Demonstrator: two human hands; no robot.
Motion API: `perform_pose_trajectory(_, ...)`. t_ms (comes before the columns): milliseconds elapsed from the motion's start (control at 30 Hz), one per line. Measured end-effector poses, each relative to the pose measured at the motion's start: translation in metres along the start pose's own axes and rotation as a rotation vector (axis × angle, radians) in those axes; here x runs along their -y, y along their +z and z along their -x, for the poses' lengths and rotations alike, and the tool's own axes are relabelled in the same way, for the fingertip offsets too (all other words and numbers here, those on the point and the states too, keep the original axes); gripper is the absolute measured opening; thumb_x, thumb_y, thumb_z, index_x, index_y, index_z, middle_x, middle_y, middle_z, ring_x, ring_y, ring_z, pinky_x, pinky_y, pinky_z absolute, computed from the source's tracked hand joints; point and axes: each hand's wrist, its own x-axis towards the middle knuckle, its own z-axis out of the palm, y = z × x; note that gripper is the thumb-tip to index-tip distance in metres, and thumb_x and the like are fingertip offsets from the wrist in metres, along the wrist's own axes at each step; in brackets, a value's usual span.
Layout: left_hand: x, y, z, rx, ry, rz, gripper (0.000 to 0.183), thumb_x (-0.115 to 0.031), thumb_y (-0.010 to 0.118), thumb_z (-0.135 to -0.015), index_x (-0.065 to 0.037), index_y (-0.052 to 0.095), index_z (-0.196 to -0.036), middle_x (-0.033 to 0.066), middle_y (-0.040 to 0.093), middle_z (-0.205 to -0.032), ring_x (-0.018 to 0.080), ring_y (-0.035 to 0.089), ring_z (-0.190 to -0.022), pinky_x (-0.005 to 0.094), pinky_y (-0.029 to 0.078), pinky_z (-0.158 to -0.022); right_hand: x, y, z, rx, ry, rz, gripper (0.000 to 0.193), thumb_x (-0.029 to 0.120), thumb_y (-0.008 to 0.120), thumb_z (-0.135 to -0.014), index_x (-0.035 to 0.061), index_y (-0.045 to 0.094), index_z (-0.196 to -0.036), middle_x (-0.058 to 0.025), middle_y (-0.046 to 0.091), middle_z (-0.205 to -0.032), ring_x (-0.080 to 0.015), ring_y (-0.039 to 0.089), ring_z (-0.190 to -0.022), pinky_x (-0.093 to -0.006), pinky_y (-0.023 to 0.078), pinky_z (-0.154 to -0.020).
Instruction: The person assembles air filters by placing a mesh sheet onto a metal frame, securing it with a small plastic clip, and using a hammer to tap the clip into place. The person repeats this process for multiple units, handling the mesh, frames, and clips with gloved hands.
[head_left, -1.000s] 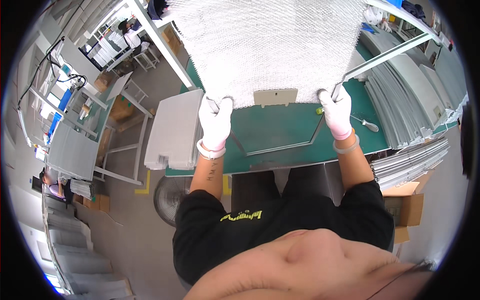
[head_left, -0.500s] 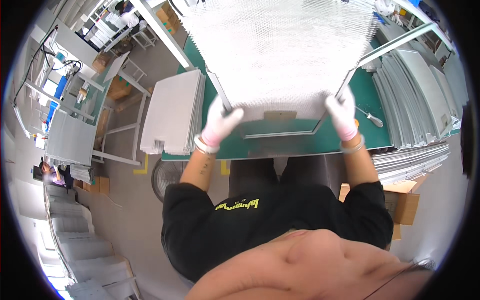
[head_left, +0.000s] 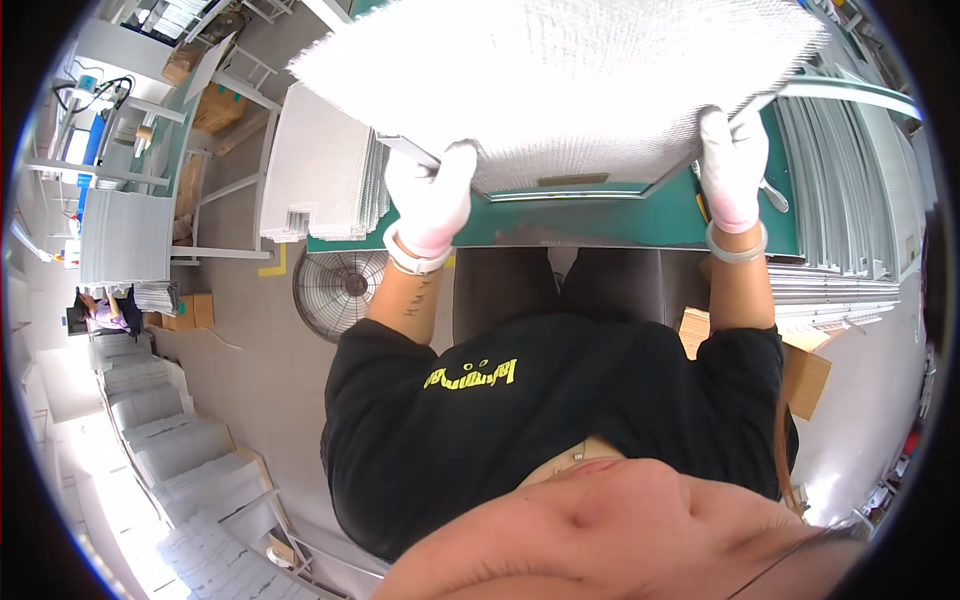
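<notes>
A bright white mesh panel (head_left: pixel 570 110) with ragged side edges is held up in front of me, tilted above the green tabletop (head_left: pixel 400 232). My left hand (head_left: pixel 432 195), in a white glove, is closed on its near left side, thumb on top by a grey metal strip (head_left: pixel 410 150). On the near right side my gloved right hand (head_left: pixel 735 175) is closed round the edge, thumb up. Below the panel's near edge, a thin metal frame edge (head_left: pixel 565 195) shows; whether it is joined to the panel I cannot tell. Beside my right hand lies a screwdriver (head_left: pixel 774 196).
White panels (head_left: pixel 320 165) are stacked at the table's left, and grey panels (head_left: pixel 835 180) stand in rows at the right. More panels (head_left: pixel 835 283) and a cardboard box (head_left: pixel 805 380) are below right. A round floor fan (head_left: pixel 345 290) stands beneath the table's left front edge.
The panel has tilted and now spreads wider across the view. Both hands sit higher in the picture and farther apart, still gripping its sides. The whole view has shifted, bringing more of the fan into sight.
</notes>
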Motion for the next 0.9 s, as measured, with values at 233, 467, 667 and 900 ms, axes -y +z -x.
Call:
perform_pose_trajectory(233,0.045,0.006,0.039,-0.017,-0.146,0.073,0.038,-0.007,0.071,-0.09,0.004,0.059,-0.124,0.0079,0.067,-0.116,0.0157,0.062,-0.106,0.032,0.048,-0.095,-0.075,-0.004,0.036,0.074,0.115,-0.207,0.03,0.005,0.057,-0.099,-0.0013,0.057,-0.128,-0.0014,0.064,-0.115,-0.007,0.055,-0.095,-0.024,0.045,-0.086)
perform_pose_trajectory(467,-0.006,-0.034,-0.036,0.136,-0.091,-0.112,0.047,-0.008,0.07,-0.09,0.005,0.053,-0.132,0.0099,0.066,-0.115,0.016,0.062,-0.101,0.0303,0.052,-0.088,-0.007,-0.027,-0.023,0.133,-0.197,0.258,0.015,0.005,0.061,-0.096,0.0012,0.063,-0.11,0.0029,0.058,-0.086,-0.0074,0.049,-0.075,-0.0241,0.04,-0.066)
perform_pose_trajectory(667,-0.032,-0.007,-0.02,0.117,0.069,0.081,0.026,-0.013,0.063,-0.094,0.002,0.061,-0.115,0.0131,0.067,-0.104,0.0217,0.065,-0.09,0.0344,0.054,-0.079,-0.003,-0.028,-0.019,0.16,-0.422,0.014,0.011,0.009,0.064,-0.093,-0.0002,0.064,-0.099,-0.0108,0.064,-0.08,-0.0204,0.059,-0.068,-0.0285,0.046,-0.061)
perform_pose_trajectory(900,-0.003,-0.008,0.004,1.111,0.233,0.972,0.052,-0.038,0.068,-0.092,0.006,0.067,-0.12,0.0251,0.065,-0.119,0.0465,0.058,-0.112,0.0588,0.043,-0.099,0.019,-0.034,0.049,0.426,-0.567,-0.416,0.049,0.022,0.061,-0.087,0.0176,0.025,-0.054,0.0019,0.035,-0.051,-0.0103,0.034,-0.036,-0.029,0.026,-0.038)
